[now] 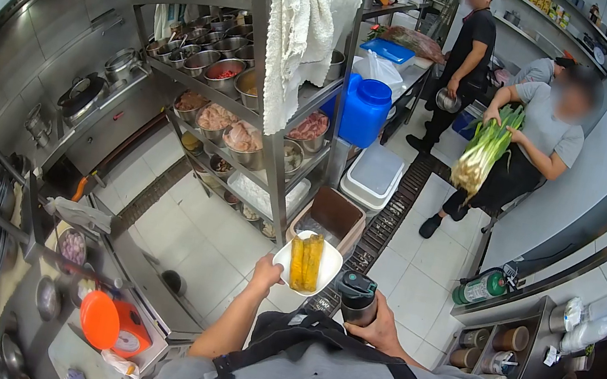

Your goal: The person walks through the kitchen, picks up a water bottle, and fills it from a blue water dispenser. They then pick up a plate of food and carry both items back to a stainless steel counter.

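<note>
My left hand [268, 273] is closed on the edge of a small white plate [334, 261]. Several golden-yellow rolls [305, 262], which look fried, lie side by side on it. To the right, my right hand [378, 327] wraps round a dark tumbler [357, 303] with a black lid, held upright. Plate and tumbler are close together in front of my chest, above the tiled floor, and do not seem to touch.
Ahead stands a metal rack [276, 161] with bowls of meat and ingredients. A brown bin [331, 214] is beside it. A floor drain grate [397, 205] runs along the aisle. One person holds leeks [486, 152]; others stand behind. An orange scale [127, 333] sits at left.
</note>
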`<state>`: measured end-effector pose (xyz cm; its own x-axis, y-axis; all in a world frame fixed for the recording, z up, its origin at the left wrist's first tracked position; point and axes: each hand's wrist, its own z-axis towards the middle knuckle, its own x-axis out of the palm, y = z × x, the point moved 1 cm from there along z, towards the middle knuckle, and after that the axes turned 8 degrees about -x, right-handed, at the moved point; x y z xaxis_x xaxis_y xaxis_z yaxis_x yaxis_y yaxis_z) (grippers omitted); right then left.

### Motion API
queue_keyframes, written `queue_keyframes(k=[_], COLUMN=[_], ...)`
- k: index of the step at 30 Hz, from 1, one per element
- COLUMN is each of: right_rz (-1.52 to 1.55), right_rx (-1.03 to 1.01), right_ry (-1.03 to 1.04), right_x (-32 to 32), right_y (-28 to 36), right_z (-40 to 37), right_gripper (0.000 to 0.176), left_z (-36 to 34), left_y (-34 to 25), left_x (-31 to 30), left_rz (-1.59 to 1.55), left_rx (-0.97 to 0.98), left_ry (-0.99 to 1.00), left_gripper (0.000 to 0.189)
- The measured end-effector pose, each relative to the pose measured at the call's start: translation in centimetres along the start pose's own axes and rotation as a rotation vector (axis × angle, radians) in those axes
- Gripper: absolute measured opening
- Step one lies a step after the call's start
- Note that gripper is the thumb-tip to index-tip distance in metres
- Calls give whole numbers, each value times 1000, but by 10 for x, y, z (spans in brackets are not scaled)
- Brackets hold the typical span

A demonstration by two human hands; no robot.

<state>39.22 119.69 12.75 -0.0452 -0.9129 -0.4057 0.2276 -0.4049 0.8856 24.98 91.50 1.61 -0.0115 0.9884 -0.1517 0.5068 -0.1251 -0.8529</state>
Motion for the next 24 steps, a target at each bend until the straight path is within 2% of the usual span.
queue_keyframes(k=[17,24], right_rz=[-38,-22], right_rx=[-30,-61], right_ry=[40,53], right_x=[2,18], right_y=[-1,-4], right_z=[-2,9], right_gripper=[95,94], left_z=[-24,-19], left_y=[-7,30], left_x=[-9,-54], left_rz=[-39,-137], left_rx=[-7,-52], left_ry=[-18,-56], left_gripper=[30,31])
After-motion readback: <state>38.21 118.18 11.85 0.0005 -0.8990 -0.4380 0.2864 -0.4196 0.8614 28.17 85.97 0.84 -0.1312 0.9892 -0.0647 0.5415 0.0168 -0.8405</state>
